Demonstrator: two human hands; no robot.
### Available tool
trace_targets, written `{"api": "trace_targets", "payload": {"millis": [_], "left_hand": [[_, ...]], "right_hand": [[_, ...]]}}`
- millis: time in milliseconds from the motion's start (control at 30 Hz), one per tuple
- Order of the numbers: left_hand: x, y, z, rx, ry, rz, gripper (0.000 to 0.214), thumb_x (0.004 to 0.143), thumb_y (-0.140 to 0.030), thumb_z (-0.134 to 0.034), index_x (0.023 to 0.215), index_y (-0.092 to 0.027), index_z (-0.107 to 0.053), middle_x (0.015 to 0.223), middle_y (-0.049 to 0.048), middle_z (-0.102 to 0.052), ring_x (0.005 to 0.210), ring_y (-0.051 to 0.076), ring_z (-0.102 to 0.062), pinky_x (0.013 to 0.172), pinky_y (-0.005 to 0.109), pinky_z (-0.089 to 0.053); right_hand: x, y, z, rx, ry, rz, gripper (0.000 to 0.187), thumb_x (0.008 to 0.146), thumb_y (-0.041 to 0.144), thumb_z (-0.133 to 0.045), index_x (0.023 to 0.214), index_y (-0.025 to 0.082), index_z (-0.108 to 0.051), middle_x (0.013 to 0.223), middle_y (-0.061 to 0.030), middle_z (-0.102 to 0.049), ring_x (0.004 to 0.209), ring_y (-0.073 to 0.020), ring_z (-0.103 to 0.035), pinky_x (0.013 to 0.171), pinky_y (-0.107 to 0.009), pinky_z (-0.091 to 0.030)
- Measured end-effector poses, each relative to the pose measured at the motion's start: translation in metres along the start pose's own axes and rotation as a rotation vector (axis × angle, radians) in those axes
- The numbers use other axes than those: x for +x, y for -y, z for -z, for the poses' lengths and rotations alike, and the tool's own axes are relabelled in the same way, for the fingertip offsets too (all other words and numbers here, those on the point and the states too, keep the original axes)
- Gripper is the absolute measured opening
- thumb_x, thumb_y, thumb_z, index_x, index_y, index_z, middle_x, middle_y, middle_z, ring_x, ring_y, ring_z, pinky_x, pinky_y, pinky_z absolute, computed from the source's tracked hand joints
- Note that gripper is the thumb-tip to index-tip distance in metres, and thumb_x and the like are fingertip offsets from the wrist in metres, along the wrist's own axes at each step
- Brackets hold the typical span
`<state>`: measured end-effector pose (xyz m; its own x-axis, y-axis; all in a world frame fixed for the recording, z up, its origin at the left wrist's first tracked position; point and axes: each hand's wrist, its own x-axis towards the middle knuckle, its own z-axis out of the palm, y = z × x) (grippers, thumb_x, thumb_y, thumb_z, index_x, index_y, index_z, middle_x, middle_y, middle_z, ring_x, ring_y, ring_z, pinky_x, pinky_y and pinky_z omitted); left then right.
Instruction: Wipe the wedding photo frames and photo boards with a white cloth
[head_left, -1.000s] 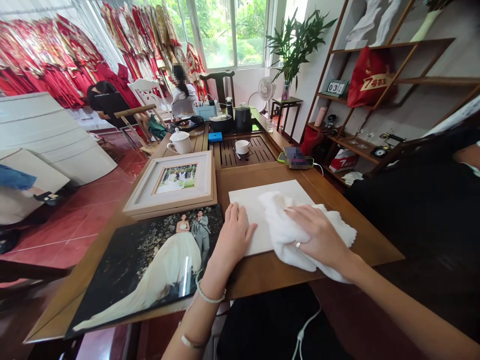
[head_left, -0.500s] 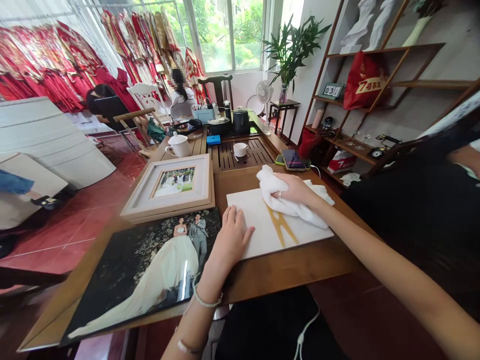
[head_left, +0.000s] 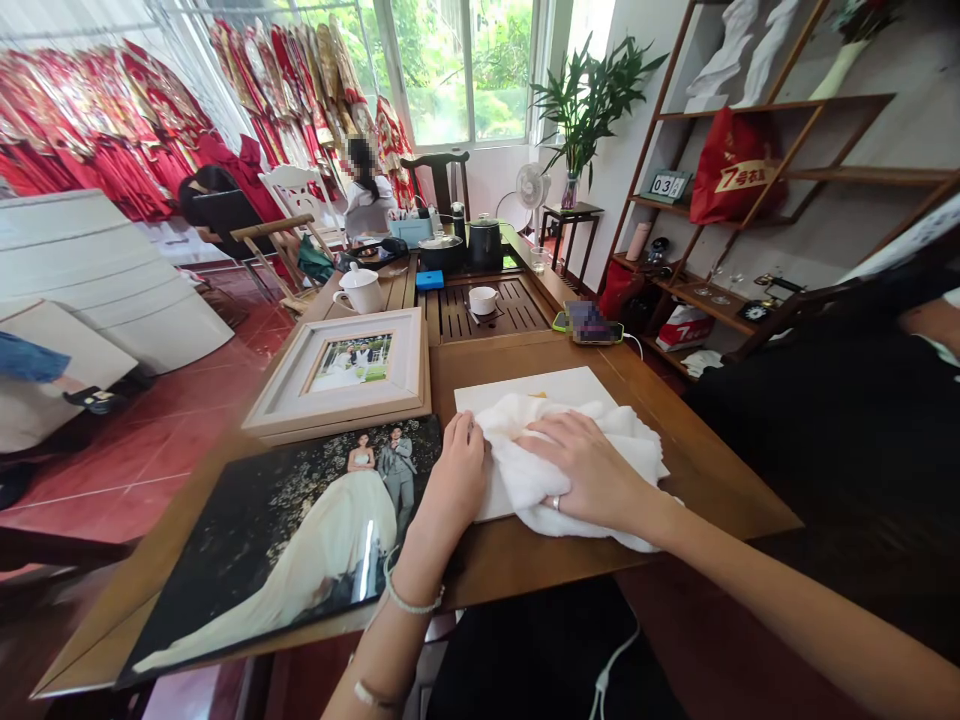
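A white board [head_left: 559,382] lies on the wooden table, largely covered by a crumpled white towel [head_left: 630,445]. My right hand [head_left: 581,465] presses on the towel with bent fingers, bunching its cloth. At the board's left edge, my left hand [head_left: 459,465] holds the board down with curled fingers; the towel reaches up to it, and its thumb is hard to make out. Only a sliver of the flat yellow shape [head_left: 538,395] on the board shows above the towel. Left of my left hand lies a glossy wedding photo panel [head_left: 315,540].
A framed photo [head_left: 345,370] lies behind the panel. Farther back are a lidded white mug [head_left: 360,290], a slatted tea tray [head_left: 450,305] with a white cup [head_left: 482,299], and a phone [head_left: 592,323] with a cable. A person [head_left: 367,195] sits beyond the table.
My right hand has drawn the towel from the board's far side toward me and slightly left, covering most of the yellow shape. My left hand stays at the board's edge, its thumb closer in.
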<state>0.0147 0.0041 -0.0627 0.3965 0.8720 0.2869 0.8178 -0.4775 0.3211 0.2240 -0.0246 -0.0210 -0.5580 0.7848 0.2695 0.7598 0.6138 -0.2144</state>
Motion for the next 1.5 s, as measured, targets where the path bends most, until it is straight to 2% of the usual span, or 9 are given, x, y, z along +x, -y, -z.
{"api": "trace_targets", "payload": {"millis": [133, 300, 400, 600, 800, 1000, 1167, 1367, 1500], "left_hand": [[0.000, 0.003, -0.005, 0.020, -0.033, 0.000, 0.052, 0.082, 0.006, -0.030, 0.128, -0.008, -0.050, 0.138, 0.0219, -0.047, 0.140, 0.030, -0.038, 0.112, 0.053, -0.039], [0.002, 0.007, -0.007, -0.072, -0.096, -0.036, 0.057, 0.078, 0.007, -0.033, 0.131, -0.005, -0.048, 0.136, 0.0227, -0.050, 0.137, 0.030, -0.042, 0.113, 0.053, -0.039], [0.006, 0.006, -0.003, -0.178, -0.172, -0.068, 0.059, 0.075, 0.007, -0.034, 0.130, -0.008, -0.051, 0.131, 0.0201, -0.056, 0.129, 0.028, -0.050, 0.110, 0.050, -0.043], [0.007, 0.001, 0.009, -0.267, -0.180, -0.030, 0.050, 0.071, 0.008, -0.041, 0.112, -0.012, -0.062, 0.115, 0.0165, -0.062, 0.116, 0.027, -0.059, 0.101, 0.047, -0.050], [0.004, -0.002, 0.009, -0.251, -0.134, -0.002, 0.040, 0.087, -0.004, -0.043, 0.124, -0.014, -0.056, 0.134, 0.0192, -0.053, 0.134, 0.028, -0.046, 0.110, 0.051, -0.042], [0.003, -0.003, 0.004, -0.121, -0.029, 0.099, 0.041, 0.092, -0.025, -0.052, 0.130, -0.011, -0.049, 0.142, 0.0226, -0.046, 0.140, 0.034, -0.040, 0.114, 0.053, -0.037], [0.002, -0.003, 0.003, -0.092, -0.017, 0.085, 0.038, 0.093, -0.027, -0.053, 0.129, -0.013, -0.050, 0.139, 0.0211, -0.049, 0.139, 0.033, -0.041, 0.113, 0.053, -0.038], [0.003, -0.005, 0.006, -0.063, 0.006, 0.086, 0.036, 0.094, -0.026, -0.052, 0.127, -0.011, -0.050, 0.139, 0.0217, -0.049, 0.140, 0.033, -0.039, 0.114, 0.050, -0.037], [0.003, -0.005, 0.007, -0.053, 0.013, 0.066, 0.041, 0.094, -0.025, -0.052, 0.132, -0.012, -0.045, 0.139, 0.0202, -0.049, 0.140, 0.033, -0.040, 0.114, 0.050, -0.038]], "right_hand": [[0.026, -0.003, -0.006, -0.060, -0.010, -0.186, 0.053, 0.077, 0.031, -0.067, 0.128, 0.022, -0.058, 0.131, -0.0134, -0.061, 0.123, -0.0375, -0.046, 0.108, -0.070, -0.017], [0.075, -0.001, -0.012, -0.078, 0.040, -0.231, 0.055, 0.079, 0.034, -0.063, 0.132, 0.020, -0.055, 0.133, -0.0151, -0.059, 0.122, -0.0382, -0.046, 0.105, -0.063, -0.027], [0.083, 0.004, -0.013, -0.096, 0.067, -0.171, 0.056, 0.079, 0.035, -0.063, 0.132, 0.018, -0.054, 0.131, -0.0166, -0.059, 0.122, -0.0389, -0.045, 0.103, -0.060, -0.030], [0.054, 0.017, -0.012, -0.074, 0.037, -0.081, 0.054, 0.080, 0.037, -0.063, 0.130, 0.017, -0.055, 0.128, -0.0166, -0.060, 0.119, -0.0386, -0.046, 0.107, -0.061, -0.025], [0.006, 0.012, -0.008, 0.061, -0.051, 0.041, 0.055, 0.070, 0.034, -0.071, 0.122, 0.020, -0.060, 0.121, -0.0106, -0.063, 0.115, -0.0332, -0.050, 0.109, -0.056, -0.027], [-0.026, -0.014, 0.000, 0.119, -0.191, -0.026, 0.059, 0.064, 0.013, -0.059, 0.122, 0.020, -0.059, 0.120, -0.0098, -0.066, 0.110, -0.0301, -0.056, 0.101, -0.049, -0.040], [-0.030, -0.057, 0.009, 0.090, -0.244, -0.209, 0.044, 0.070, 0.019, -0.058, 0.113, 0.020, -0.064, 0.115, -0.0099, -0.070, 0.103, -0.0316, -0.061, 0.089, -0.046, -0.047], [-0.004, -0.115, 0.006, 0.089, -0.191, -0.333, 0.054, 0.066, 0.026, -0.066, 0.118, 0.016, -0.062, 0.124, -0.0131, -0.065, 0.112, -0.0343, -0.059, 0.096, -0.048, -0.045], [0.031, -0.124, 0.003, 0.069, -0.127, -0.369, 0.058, 0.067, 0.028, -0.068, 0.122, 0.013, -0.059, 0.125, -0.0150, -0.063, 0.115, -0.0329, -0.058, 0.097, -0.045, -0.045]]}}
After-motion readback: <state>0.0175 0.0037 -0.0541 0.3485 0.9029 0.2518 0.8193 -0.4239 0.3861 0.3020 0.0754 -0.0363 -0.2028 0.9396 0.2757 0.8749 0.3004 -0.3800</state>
